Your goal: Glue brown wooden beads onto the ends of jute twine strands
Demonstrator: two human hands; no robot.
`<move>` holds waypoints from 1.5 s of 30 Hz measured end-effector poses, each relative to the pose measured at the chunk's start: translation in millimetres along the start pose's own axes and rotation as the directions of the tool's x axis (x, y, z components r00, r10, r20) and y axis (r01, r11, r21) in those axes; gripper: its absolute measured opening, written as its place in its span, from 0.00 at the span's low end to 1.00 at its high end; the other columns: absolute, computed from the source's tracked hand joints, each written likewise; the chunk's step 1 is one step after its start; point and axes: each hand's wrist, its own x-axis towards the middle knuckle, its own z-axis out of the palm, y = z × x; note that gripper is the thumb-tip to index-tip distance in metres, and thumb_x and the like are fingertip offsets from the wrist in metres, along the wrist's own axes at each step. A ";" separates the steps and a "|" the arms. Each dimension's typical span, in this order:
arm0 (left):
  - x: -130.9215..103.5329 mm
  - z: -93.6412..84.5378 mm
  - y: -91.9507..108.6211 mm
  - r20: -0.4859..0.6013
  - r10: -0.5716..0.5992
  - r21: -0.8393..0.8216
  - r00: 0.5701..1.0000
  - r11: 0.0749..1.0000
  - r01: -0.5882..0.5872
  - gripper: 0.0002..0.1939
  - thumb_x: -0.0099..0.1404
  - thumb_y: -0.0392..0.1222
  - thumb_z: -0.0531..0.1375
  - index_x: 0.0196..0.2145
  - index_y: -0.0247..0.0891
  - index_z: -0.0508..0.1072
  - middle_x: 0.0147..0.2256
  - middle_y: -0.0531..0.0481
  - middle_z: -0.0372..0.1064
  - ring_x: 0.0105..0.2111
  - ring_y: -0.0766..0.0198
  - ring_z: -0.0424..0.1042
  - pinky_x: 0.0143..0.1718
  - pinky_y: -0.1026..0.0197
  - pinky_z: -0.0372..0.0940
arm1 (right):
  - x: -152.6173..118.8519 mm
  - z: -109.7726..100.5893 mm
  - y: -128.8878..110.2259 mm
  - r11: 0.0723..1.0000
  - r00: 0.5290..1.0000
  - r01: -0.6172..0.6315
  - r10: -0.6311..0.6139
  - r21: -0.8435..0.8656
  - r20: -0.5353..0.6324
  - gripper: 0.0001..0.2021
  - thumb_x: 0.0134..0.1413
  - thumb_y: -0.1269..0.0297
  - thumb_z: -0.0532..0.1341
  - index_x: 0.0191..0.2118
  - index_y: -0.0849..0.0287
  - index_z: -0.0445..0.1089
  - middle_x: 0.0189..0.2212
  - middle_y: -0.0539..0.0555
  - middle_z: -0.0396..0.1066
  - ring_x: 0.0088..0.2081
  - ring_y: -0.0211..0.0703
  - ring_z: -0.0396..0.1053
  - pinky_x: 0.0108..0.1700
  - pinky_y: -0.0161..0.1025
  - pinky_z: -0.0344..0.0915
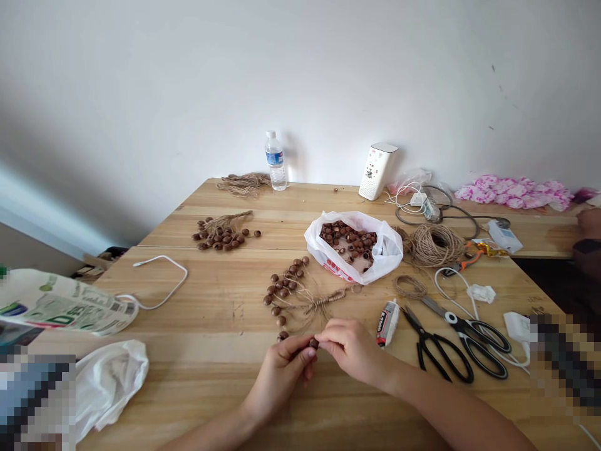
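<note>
My left hand [280, 374] pinches a small brown nut shell [313, 343] between thumb and fingers, just above the table's front. Touching that shell from the right, my right hand [353, 349] has its fingertips pressed together. Whatever is between them is too small or hidden to tell. Directly beyond my hands lies a bunch of twine strands [323, 300], bound around its middle, with several nut shells [283, 284] fanned out at the left ends. A tube of glue [387, 322] rests right of my right hand. Farther back, a white plastic bag [390, 254] stands open, holding many loose shells.
At the right lie black-handled scissors [434, 347], a second pair [481, 341], a twine ball [434, 244] and cables. Another shell bunch [225, 237], twine strands [244, 183], a water bottle [276, 164] and a white box [377, 172] stand or lie farther back.
</note>
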 end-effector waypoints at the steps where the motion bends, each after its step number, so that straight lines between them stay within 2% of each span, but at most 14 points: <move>1: -0.2 -0.2 -0.1 0.001 -0.006 0.000 1.000 1.000 0.006 0.18 0.55 0.50 0.60 0.37 0.33 0.76 0.15 0.56 0.62 0.15 0.70 0.59 0.17 0.67 0.57 | -0.2 0.7 0.4 1.000 1.000 0.002 -0.002 -0.001 0.004 0.10 0.58 0.70 0.54 0.38 0.60 0.73 0.30 0.54 0.71 0.32 0.38 0.68 0.34 0.33 0.62; 9: -0.2 0.0 1.7 0.028 -0.034 -0.051 0.999 0.998 0.035 0.19 0.54 0.50 0.61 0.38 0.33 0.76 0.18 0.55 0.64 0.18 0.69 0.61 0.20 0.66 0.60 | 1.8 -4.0 -4.2 1.000 0.999 -0.022 0.022 -0.001 0.030 0.09 0.57 0.70 0.55 0.36 0.59 0.74 0.30 0.53 0.71 0.32 0.38 0.68 0.34 0.32 0.62; 16: 2.0 -0.1 6.5 0.096 -0.073 -0.252 0.993 0.963 0.095 0.35 0.50 0.51 0.64 0.53 0.32 0.63 0.25 0.52 0.69 0.23 0.65 0.67 0.26 0.61 0.63 | 4.0 -5.9 -8.3 0.996 0.996 -0.092 0.092 -0.001 0.014 0.07 0.55 0.73 0.57 0.33 0.59 0.73 0.29 0.51 0.72 0.31 0.37 0.68 0.34 0.32 0.62; 19: 2.5 -0.5 7.3 0.104 -0.093 -0.236 0.990 0.965 0.116 0.33 0.51 0.52 0.63 0.51 0.32 0.64 0.26 0.51 0.69 0.23 0.65 0.68 0.29 0.60 0.63 | 3.9 -4.2 -8.1 0.996 0.996 -0.088 0.088 0.018 0.017 0.08 0.54 0.73 0.57 0.33 0.58 0.73 0.29 0.51 0.72 0.31 0.37 0.69 0.34 0.32 0.62; 23: 3.5 0.2 8.1 0.100 -0.099 -0.200 0.990 0.973 0.118 0.27 0.50 0.52 0.64 0.45 0.33 0.69 0.25 0.52 0.69 0.22 0.67 0.66 0.27 0.61 0.63 | 3.6 -5.0 -8.7 0.995 0.996 -0.089 0.089 0.050 0.004 0.08 0.55 0.73 0.56 0.33 0.59 0.72 0.30 0.52 0.73 0.33 0.39 0.69 0.36 0.33 0.63; 29: 4.6 -2.7 5.7 0.123 -0.169 -0.385 0.978 0.900 0.204 0.21 0.51 0.44 0.65 0.42 0.33 0.72 0.30 0.47 0.71 0.25 0.65 0.68 0.28 0.60 0.64 | 3.4 -8.5 -7.2 0.984 0.981 -0.169 0.173 0.057 -0.085 0.09 0.57 0.73 0.52 0.37 0.59 0.69 0.30 0.52 0.73 0.33 0.39 0.69 0.34 0.33 0.63; 34: 3.6 -4.4 4.4 0.197 -0.195 -0.520 0.961 0.810 0.271 0.14 0.53 0.38 0.64 0.39 0.31 0.74 0.31 0.44 0.72 0.26 0.65 0.69 0.28 0.61 0.63 | 3.3 -6.8 -4.0 0.990 0.982 -0.133 0.139 0.049 -0.131 0.09 0.56 0.73 0.53 0.37 0.58 0.69 0.30 0.51 0.73 0.32 0.38 0.69 0.34 0.33 0.61; 45: 5.7 -5.8 0.8 0.240 -0.195 -0.552 0.951 0.779 0.299 0.11 0.54 0.37 0.64 0.35 0.30 0.75 0.29 0.45 0.71 0.23 0.70 0.66 0.23 0.67 0.59 | 3.6 -7.2 -4.5 0.992 0.984 -0.122 0.122 0.010 -0.126 0.09 0.56 0.73 0.52 0.36 0.59 0.69 0.30 0.52 0.73 0.32 0.39 0.69 0.34 0.33 0.61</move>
